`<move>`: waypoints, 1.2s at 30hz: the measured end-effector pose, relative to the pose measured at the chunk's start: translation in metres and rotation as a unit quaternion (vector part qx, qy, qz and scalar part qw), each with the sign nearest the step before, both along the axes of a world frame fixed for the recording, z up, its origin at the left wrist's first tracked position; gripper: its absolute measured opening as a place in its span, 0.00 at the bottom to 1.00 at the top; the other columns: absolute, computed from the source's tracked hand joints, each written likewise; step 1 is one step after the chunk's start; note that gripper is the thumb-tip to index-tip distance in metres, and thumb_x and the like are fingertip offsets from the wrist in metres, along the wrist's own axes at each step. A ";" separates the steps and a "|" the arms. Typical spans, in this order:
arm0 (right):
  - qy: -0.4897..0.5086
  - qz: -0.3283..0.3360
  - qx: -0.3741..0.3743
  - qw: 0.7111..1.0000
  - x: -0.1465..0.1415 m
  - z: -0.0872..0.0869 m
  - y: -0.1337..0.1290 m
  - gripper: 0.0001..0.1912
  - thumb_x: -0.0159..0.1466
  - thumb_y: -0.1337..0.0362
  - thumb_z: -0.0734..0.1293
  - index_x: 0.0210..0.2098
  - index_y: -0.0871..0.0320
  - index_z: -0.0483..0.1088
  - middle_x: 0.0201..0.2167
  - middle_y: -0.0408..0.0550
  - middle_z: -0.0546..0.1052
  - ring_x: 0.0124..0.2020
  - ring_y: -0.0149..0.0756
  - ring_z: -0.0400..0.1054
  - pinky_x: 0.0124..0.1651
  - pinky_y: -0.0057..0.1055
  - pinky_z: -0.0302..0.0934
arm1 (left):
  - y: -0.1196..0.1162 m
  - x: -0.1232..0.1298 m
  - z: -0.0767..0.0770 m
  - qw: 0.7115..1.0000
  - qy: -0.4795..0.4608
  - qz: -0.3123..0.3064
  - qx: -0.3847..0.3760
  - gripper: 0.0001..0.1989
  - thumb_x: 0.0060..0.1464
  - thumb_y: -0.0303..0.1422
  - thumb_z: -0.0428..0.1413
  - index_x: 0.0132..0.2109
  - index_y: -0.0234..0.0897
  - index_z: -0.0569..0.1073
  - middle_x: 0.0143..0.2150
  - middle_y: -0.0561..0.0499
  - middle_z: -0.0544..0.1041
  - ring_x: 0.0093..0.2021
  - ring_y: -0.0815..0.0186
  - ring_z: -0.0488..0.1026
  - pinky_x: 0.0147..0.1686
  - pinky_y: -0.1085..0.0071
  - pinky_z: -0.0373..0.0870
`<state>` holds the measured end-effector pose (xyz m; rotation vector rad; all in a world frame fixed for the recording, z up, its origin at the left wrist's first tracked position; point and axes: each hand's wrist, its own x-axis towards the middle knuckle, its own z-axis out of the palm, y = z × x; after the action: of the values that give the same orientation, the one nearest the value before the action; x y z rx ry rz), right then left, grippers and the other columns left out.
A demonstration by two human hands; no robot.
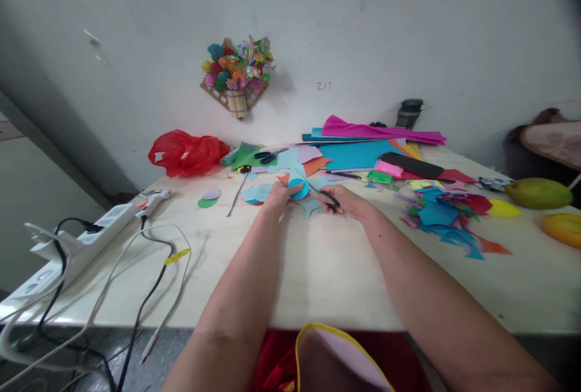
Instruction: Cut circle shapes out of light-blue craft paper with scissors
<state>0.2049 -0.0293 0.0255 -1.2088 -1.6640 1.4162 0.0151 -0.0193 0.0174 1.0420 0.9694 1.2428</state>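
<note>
My left hand [276,198] is closed on a blue paper circle [299,189], pinching it by its left side. In my right hand [341,199] is a pair of scissors [327,197], fingers wrapped round the black handles. The blades point up and left, close to the circle's right edge; whether they touch it I cannot tell. Under and between my hands lies a light blue paper offcut [311,205] with curved edges. Just left of my left hand, several light blue paper circles [255,193] lie overlapping. Farther left are a purple circle [212,193] and a green circle [207,203].
Paper scraps [438,213] are heaped at right, near a green mango [538,192]. Coloured sheets [358,155] and a black phone-like slab [411,165] lie behind. A second pair of scissors [269,156], a red plastic bag [186,153] and a power strip [109,222] with cables are leftward.
</note>
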 end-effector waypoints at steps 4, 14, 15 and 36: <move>0.000 -0.004 -0.003 1.000 -0.001 0.001 -0.001 0.18 0.52 0.53 0.75 0.24 0.57 0.65 0.15 0.40 0.68 0.15 0.24 0.56 0.18 0.25 0.43 | -0.002 0.002 0.003 1.000 0.014 0.004 -0.004 0.17 0.33 0.37 0.75 0.25 0.33 0.77 0.24 0.46 0.79 0.29 0.61 0.77 0.37 0.65 0.74; 0.012 0.002 -0.005 1.000 0.000 -0.002 0.002 0.19 0.50 0.53 0.75 0.24 0.57 0.64 0.14 0.38 0.66 0.15 0.25 0.55 0.20 0.25 0.45 | -0.004 0.000 0.006 0.999 0.037 -0.002 -0.013 0.14 0.41 0.36 0.72 0.27 0.34 0.76 0.26 0.47 0.80 0.36 0.58 0.81 0.38 0.67 0.76; 0.012 0.004 -0.005 1.000 0.000 -0.003 0.003 0.18 0.50 0.53 0.75 0.24 0.57 0.65 0.14 0.38 0.66 0.15 0.25 0.55 0.21 0.25 0.46 | -0.004 0.000 0.005 0.999 0.036 -0.003 -0.014 0.14 0.42 0.36 0.72 0.27 0.34 0.76 0.27 0.47 0.80 0.36 0.58 0.81 0.38 0.67 0.76; 0.004 0.028 0.010 1.000 0.003 -0.002 0.004 0.14 0.51 0.57 0.73 0.23 0.57 0.65 0.14 0.40 0.65 0.16 0.26 0.54 0.21 0.27 0.44 | 0.000 -0.008 0.002 0.999 0.030 -0.029 -0.032 0.12 0.43 0.33 0.72 0.29 0.31 0.78 0.28 0.44 0.81 0.35 0.58 0.82 0.38 0.68 0.76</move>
<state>0.2079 -0.0255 0.0230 -1.1514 -1.7145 1.4337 0.0068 -0.0191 0.0194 1.0544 1.0121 1.1314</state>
